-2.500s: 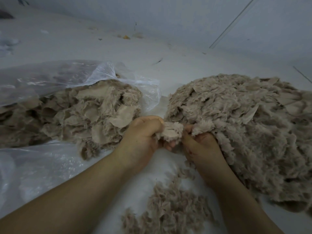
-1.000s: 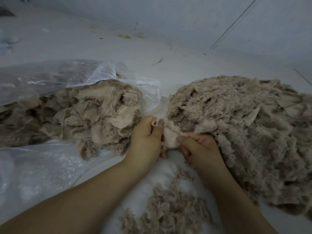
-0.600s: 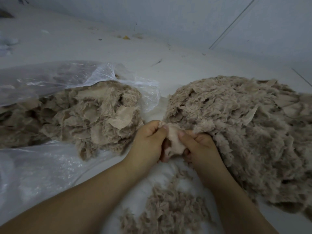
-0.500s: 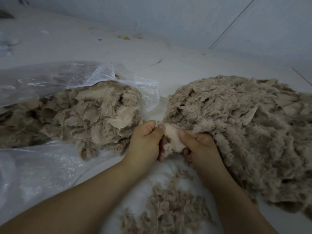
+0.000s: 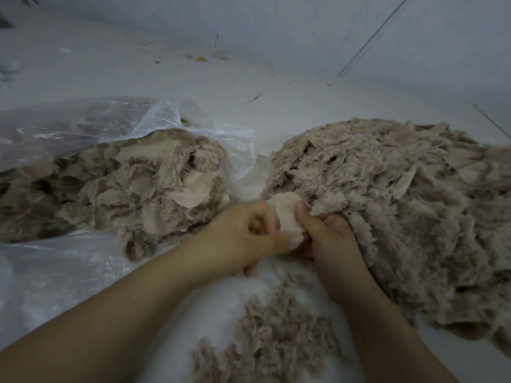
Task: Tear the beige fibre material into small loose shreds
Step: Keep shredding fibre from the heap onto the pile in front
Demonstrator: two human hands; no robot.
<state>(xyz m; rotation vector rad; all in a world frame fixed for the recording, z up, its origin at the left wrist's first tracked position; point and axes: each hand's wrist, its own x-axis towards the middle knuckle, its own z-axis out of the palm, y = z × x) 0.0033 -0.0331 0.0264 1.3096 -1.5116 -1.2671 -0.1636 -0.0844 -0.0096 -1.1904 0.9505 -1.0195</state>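
Both hands meet over one scrap of beige fibre material [image 5: 286, 215], a smooth, woven-looking patch with fluffy, frayed pile at its edges. The left hand [image 5: 243, 239] pinches its near left edge, fingers curled in and thumb pressed along the bottom; the right hand [image 5: 329, 239] grips its right side, thumb laid up across the cloth, the other fingers tucked under fluff. The scrap sits at the near left foot of the big heap [image 5: 401, 217], a wide mound of shaggy, tufted pieces with a few flat backing flaps showing. Left of that heap, a clear plastic bag [image 5: 83, 128] lies open, spilling larger pieces [image 5: 132, 183] with broad smooth patches. In front of the heap, between the forearms, a scatter of small shreds [image 5: 273, 341] lies loose on the white floor [image 5: 193, 87].
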